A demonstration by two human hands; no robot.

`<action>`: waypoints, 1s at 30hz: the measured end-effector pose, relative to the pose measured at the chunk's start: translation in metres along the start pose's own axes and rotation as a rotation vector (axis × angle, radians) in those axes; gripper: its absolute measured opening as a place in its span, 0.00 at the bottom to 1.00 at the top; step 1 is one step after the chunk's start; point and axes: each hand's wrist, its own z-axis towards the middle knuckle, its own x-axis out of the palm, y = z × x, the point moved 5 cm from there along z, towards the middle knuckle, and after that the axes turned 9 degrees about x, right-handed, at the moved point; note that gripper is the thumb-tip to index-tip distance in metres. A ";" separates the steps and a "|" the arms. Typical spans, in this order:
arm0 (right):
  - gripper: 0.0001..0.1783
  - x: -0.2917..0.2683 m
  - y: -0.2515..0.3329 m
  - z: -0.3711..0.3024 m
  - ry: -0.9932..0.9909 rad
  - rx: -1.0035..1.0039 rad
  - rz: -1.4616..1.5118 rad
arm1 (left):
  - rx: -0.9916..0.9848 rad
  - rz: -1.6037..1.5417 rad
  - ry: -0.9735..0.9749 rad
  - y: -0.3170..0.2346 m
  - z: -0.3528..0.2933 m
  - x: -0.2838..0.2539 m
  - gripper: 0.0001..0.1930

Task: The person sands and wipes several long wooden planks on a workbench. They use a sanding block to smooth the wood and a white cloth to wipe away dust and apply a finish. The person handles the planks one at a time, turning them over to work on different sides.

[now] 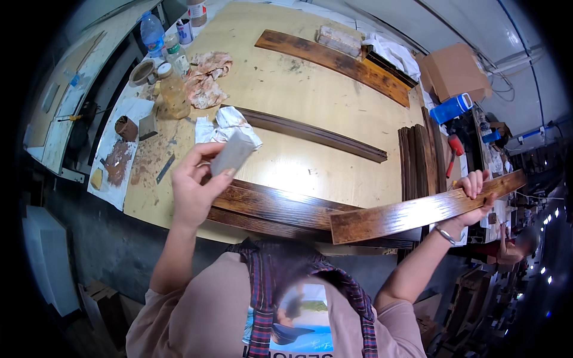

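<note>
Toward the table's (334, 178) near edge, the left fingers (223, 180) pinch a grey block (234, 153), best held squarely, while the right fingers (474, 182) clasp a brown board (394, 215) by the near right corner, best kept steady.

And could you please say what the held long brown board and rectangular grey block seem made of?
Long brown board: apparently wood, glossy finish; streaked grain, bright reflections. Rectangular grey block: matte, perhaps abrasive sponge; its plain faces leave that open.
</note>
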 end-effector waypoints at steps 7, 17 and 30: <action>0.42 0.081 -0.041 0.023 -0.050 0.290 -0.988 | 0.059 0.051 -0.306 0.012 -0.010 -0.085 0.20; 0.37 0.065 -0.227 -0.031 0.578 0.812 -2.036 | 0.153 0.101 -0.520 0.007 -0.020 -0.147 0.18; 0.34 0.032 -0.250 -0.053 0.671 0.788 -2.007 | 0.093 0.029 -0.484 0.014 -0.018 -0.125 0.19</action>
